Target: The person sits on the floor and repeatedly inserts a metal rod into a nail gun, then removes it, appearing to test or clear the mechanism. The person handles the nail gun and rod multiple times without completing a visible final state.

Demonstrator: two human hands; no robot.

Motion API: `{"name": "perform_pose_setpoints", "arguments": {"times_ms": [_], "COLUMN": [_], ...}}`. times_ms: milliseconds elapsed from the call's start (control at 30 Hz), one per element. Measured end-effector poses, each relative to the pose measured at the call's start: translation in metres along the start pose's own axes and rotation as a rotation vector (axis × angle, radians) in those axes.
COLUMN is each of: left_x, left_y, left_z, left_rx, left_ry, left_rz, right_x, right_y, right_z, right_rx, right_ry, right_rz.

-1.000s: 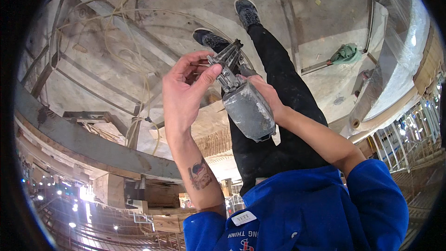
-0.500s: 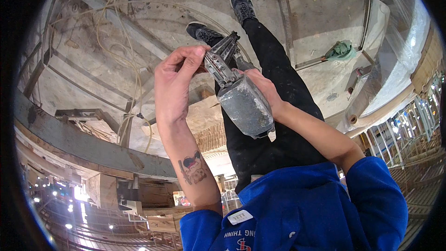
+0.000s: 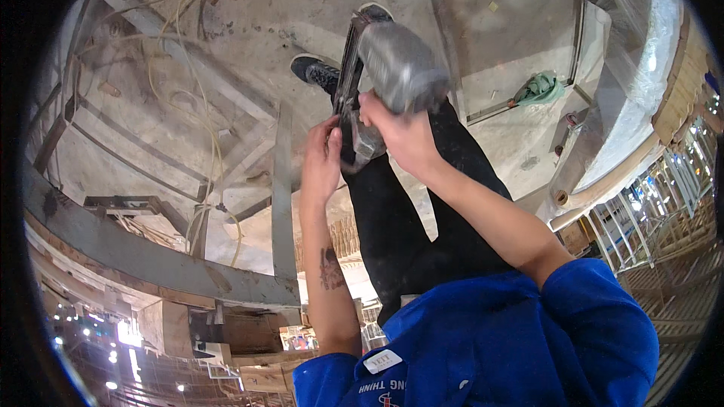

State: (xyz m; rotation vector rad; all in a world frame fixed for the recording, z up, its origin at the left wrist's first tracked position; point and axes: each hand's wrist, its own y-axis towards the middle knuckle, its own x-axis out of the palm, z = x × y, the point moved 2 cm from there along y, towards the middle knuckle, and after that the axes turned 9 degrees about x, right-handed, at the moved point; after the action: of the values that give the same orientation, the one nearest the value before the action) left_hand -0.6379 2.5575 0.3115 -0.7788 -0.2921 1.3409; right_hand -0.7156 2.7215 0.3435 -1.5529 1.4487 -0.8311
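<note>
A pneumatic nail gun (image 3: 400, 64) with a worn grey, rounded body is held up in front of my legs, blurred by motion. My right hand (image 3: 403, 132) is wrapped round its handle, below the body. The long dark magazine (image 3: 349, 68) runs down the tool's left side. At the magazine's lower end, my left hand (image 3: 323, 158) has its thumb and fingers pressed against the metal. What lies between those fingertips, beyond the magazine's edge, is too blurred to make out.
A pale air hose (image 3: 185, 60) loops over the concrete floor at left. A grey metal beam (image 3: 151, 256) curves across the left, joined by an upright bar (image 3: 283, 196). Green cloth (image 3: 540, 89) lies at right, near plastic-wrapped material (image 3: 626, 98).
The nail gun has swung round, its body now higher and its magazine upright. My left hand has moved down to the magazine's lower end. My right hand still grips the handle.
</note>
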Motion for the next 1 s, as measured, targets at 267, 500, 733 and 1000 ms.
{"name": "perform_pose_setpoints", "arguments": {"times_ms": [267,500,733,1000], "left_x": [-0.015,-0.022,0.010,-0.003], "left_y": [-0.003,-0.007,-0.008,-0.032], "left_z": [-0.013,0.024,0.082,0.143], "left_rx": [-0.096,0.033,0.218,0.177], "left_ry": [0.092,0.215,0.092,0.008], "left_rz": [0.215,0.197,0.121,0.259], "right_x": [0.003,0.004,0.000,-0.004], "right_y": [0.036,0.041,0.029,-0.031], "right_z": [-0.029,-0.037,-0.053,-0.115], "right_rx": [0.035,-0.002,-0.055,-0.026], "right_ry": [0.669,0.655,0.642,0.745], "right_rz": [-0.019,0.050,0.084,-0.007]}}
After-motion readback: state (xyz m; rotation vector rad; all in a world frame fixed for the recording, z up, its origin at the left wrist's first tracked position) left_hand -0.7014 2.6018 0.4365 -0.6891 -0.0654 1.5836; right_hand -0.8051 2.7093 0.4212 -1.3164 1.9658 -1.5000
